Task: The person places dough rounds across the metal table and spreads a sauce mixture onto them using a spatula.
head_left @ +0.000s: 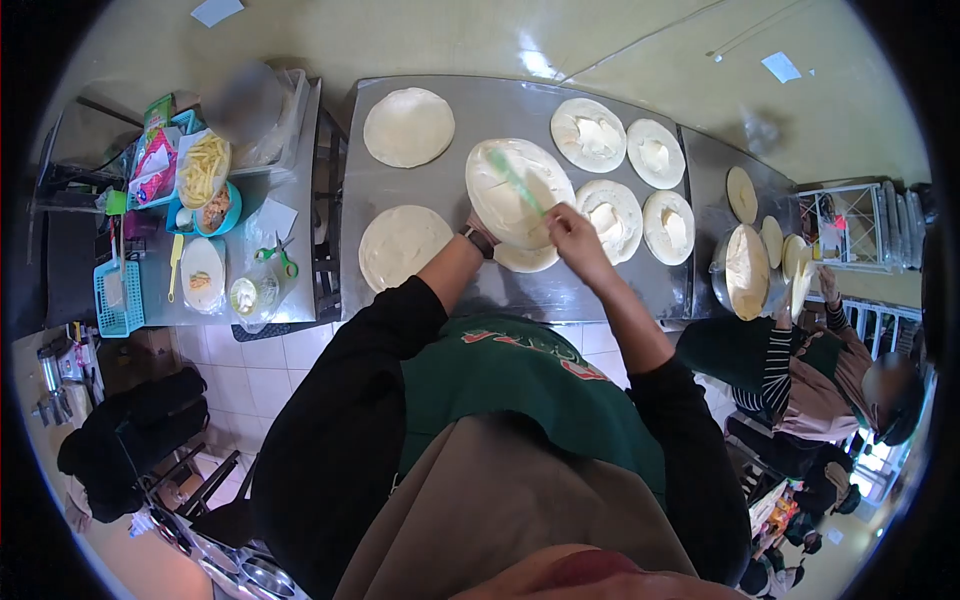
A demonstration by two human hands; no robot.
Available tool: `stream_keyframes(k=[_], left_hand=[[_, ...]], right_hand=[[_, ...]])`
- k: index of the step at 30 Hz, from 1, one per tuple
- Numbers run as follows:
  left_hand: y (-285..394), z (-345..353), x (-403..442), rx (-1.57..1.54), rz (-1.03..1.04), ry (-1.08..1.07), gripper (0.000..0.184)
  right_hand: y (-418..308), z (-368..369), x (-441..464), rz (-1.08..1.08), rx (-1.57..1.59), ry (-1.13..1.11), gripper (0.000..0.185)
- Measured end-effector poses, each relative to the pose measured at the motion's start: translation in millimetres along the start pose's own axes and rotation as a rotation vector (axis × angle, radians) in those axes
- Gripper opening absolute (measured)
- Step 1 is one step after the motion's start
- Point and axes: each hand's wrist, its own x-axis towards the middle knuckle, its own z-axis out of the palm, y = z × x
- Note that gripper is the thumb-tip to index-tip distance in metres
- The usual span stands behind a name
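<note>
"Fingers (pixel 559 216) of my right hand (pixel 573 236) pinch the near end of a green spatula (pixel 516 183). Blade's blurred, over the far half of the held disc (pixel 498 205). Can't read its angle or pressure."

"Left?"

"Left hand (pixel 476 222) is at the disc's near-left rim, mostly behind it. Can't tell if those fingers are spread or curled."

"Where's the disc exactly?"

"Raised off the table (pixel 480 100), looks tilted, pale coating facing up at me. A lower disc (pixel 528 263) shows past its near rim. Can't confirm the two are clear of each other."

"Main risk?"

"Lopsided support. Blade load far from my left hand could lever the disc and tip it off. If it's soft, it could sag, crease or tear. Too steep an edge could gouge it."

"And the coating?"

"Could slide toward the low side and drip onto the lower disc. If the two faces touch, they could stick."

"Neighbours?"

"Coated disc (pixel 608 226) on the right, pale heap in its middle, just beside my right hand. A wide stroke or low wrist could smear it. I'd want short, light strokes and the disc held flatter."
</note>
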Motion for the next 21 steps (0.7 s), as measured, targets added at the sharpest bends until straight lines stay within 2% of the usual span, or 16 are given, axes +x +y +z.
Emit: stream_keyframes(k=[2,4,6,8,10,11,13,14,16,20,21], left_hand=[[9,1,-7,0.001,0.019,-0.008,0.060],[20,2,0,0.001,0.038,-0.012,0.060],[22,1,-22,-0.001,0.062,-0.012,0.060],[34,3,-24,0.004,0.086,-0.016,0.060],[41,4,-29,0.005,0.108,-0.023,0.059],[43,5,-34,0.006,0.116,-0.026,0.059],[39,6,-33,0.009,0.127,-0.033,0.059],[33,7,-33,0.011,0.127,-0.035,0.059],[24,10,-24,0.017,0.124,-0.045,0.059],[-1,13,-37,0.028,0.138,-0.065,0.059],[0,14,-36,0.030,0.140,-0.067,0.059]], right_hand=[[-17,3,-28,-0.236,-0.158,-0.129,0.014],[-18,-11,-44,-0.188,-0.188,-0.198,0.012],[-13,-38,-51,-0.430,-0.471,-0.051,0.012],[-2,-78,-43,-0.552,-0.788,0.013,0.014],[-22,-103,-37,-0.549,-0.921,0.152,0.016],[-31,-103,-35,-0.553,-0.920,0.148,0.016],[-45,-94,-30,-0.666,-0.705,0.146,0.017],[-43,-82,-27,-0.723,-0.649,0.034,0.018],[-53,-50,-21,-0.848,-0.708,-0.052,0.019],[-50,-29,7,-0.793,-0.729,0.061,0.016],[-53,-29,10,-0.708,-0.712,0.132,0.015]])
